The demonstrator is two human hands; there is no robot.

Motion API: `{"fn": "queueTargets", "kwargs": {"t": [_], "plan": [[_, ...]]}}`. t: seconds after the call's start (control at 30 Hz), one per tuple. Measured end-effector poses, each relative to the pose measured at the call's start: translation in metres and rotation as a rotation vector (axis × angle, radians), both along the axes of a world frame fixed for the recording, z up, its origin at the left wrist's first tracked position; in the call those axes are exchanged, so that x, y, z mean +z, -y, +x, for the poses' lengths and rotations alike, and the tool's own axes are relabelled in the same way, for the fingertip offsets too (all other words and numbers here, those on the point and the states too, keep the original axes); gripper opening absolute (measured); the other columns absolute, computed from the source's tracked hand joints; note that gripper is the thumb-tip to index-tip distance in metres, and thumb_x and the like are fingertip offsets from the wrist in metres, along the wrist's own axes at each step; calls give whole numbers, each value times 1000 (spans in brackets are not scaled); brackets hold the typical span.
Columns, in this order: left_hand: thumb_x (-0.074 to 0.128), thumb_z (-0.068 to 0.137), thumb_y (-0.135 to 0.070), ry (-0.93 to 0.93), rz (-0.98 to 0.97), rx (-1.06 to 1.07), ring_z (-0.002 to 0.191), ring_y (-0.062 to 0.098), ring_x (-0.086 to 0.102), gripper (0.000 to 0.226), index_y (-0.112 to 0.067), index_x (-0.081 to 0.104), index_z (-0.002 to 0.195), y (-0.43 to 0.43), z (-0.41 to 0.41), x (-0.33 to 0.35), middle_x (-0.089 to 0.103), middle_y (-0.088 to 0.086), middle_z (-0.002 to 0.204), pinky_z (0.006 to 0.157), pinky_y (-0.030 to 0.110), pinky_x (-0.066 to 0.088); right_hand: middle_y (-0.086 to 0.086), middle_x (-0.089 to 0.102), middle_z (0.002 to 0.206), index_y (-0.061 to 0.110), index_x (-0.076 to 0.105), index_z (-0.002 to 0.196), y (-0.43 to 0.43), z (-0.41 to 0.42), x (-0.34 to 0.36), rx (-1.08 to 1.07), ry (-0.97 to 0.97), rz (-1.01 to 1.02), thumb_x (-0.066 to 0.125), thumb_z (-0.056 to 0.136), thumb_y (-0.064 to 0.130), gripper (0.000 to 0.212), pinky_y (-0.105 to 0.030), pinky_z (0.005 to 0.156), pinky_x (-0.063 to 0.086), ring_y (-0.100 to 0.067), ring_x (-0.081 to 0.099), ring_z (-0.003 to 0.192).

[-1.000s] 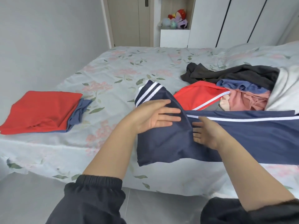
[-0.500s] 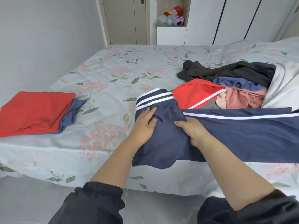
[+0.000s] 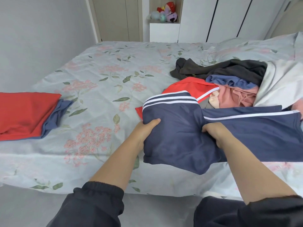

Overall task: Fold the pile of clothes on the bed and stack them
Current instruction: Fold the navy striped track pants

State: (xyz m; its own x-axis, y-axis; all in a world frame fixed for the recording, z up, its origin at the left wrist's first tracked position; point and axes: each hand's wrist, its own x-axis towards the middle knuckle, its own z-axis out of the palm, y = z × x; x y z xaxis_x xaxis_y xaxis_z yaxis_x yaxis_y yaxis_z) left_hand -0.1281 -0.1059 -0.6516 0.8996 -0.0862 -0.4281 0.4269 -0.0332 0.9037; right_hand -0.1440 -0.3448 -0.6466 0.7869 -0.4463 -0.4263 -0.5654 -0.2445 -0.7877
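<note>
Bed with a floral sheet, seen from its near edge. The navy garment, trimmed with white stripes, lies along the near edge towards the right. Its folded left part hangs slightly over that edge, and its long right part runs out of view.

The left hand grips the left side of the folded part, thumb on top and fingers hidden beneath the cloth. The right hand pinches a bunch of the same cloth at the middle, just below the long white stripe, fingers curled into the fabric. Both forearms are bare above dark sleeves.

The unfolded pile sits just behind the navy garment, near the right edge: dark, blue, pink, red and white pieces are heaped together. The stack rests at the near left edge, well apart from the pile, a red piece on top of a blue one. Plush toys occupy a niche beyond the far edge.
</note>
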Motion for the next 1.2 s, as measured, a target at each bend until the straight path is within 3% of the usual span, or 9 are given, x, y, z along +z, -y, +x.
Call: {"fn": "queueTargets", "kwargs": {"t": [0.2, 0.43, 0.53, 0.7, 0.77, 0.83, 0.97, 1.1, 1.2], "plan": [[79, 74, -40, -120, -77, -119, 78, 12, 71, 35, -31, 63, 104, 2, 1, -1, 74, -7, 92, 54, 22, 53, -11, 51, 79, 5, 55, 80, -4, -1, -8, 64, 79, -63, 48, 80, 2, 7, -29, 60, 34, -23, 45, 72], [61, 81, -4, 55, 94, 61, 47, 10, 58, 11, -14, 64, 82, -26, 5, 10, 61, 0, 59, 38, 13, 40, -10, 53, 77, 4, 57, 78, -35, 5, -4, 157, 127, -100, 43, 82, 0, 15, -28, 57, 35, -23, 46, 70], [61, 80, -2, 172, 294, 106, 62, 13, 57, 16, -18, 62, 81, -79, 13, 19, 61, 0, 71, 40, 12, 41, -10, 53, 72, 3, 58, 79, -74, 6, -1, 245, 221, -87, 45, 80, -2, 15, -27, 52, 36, -22, 47, 66], [64, 80, -8, 175, 600, 144, 104, 25, 57, 48, -14, 50, 125, -153, 16, 17, 61, 5, 114, 70, 20, 43, -12, 64, 63, 9, 55, 91, -121, 4, -12, 536, 135, -116, 46, 91, 6, 10, -28, 48, 54, -24, 64, 47], [66, 81, -15, 192, 766, 95, 130, 30, 41, 83, -18, 22, 151, -167, 18, 13, 42, 11, 144, 99, 32, 37, -13, 66, 74, 4, 61, 95, -118, 9, -13, 496, 216, -341, 43, 93, 11, 20, -33, 57, 55, -29, 67, 62], [64, 85, -26, 314, 1037, 14, 140, 33, 27, 86, -22, 11, 154, -165, 19, 14, 28, 12, 154, 112, 42, 26, -14, 63, 105, 6, 63, 105, -108, 16, -13, 389, 354, -641, 44, 94, 12, 23, -36, 73, 51, -35, 63, 90], [33, 98, -49, 602, 1297, -273, 146, 28, 8, 60, -29, 17, 152, -113, 11, 13, 15, 0, 160, 116, 52, 12, -14, 43, 128, 8, 55, 122, -90, 29, -17, 325, 402, -845, 43, 97, 13, 29, -37, 69, 40, -37, 54, 103], [13, 93, -64, 617, 1438, -629, 147, 23, -8, 64, -37, 7, 151, -66, -12, -19, -1, -5, 161, 115, 54, -5, -14, 53, 120, 8, 63, 107, -79, 44, -18, 455, 260, -885, 49, 97, 26, 25, -38, 79, 45, -34, 52, 108], [11, 94, -63, 676, 1428, -674, 147, 22, -11, 63, -39, 3, 151, -54, -16, -33, -6, -5, 161, 113, 54, -11, -7, 60, 112, 16, 67, 96, -75, 52, -11, 573, 190, -910, 55, 93, 34, 22, -38, 89, 39, -32, 47, 112]]}}
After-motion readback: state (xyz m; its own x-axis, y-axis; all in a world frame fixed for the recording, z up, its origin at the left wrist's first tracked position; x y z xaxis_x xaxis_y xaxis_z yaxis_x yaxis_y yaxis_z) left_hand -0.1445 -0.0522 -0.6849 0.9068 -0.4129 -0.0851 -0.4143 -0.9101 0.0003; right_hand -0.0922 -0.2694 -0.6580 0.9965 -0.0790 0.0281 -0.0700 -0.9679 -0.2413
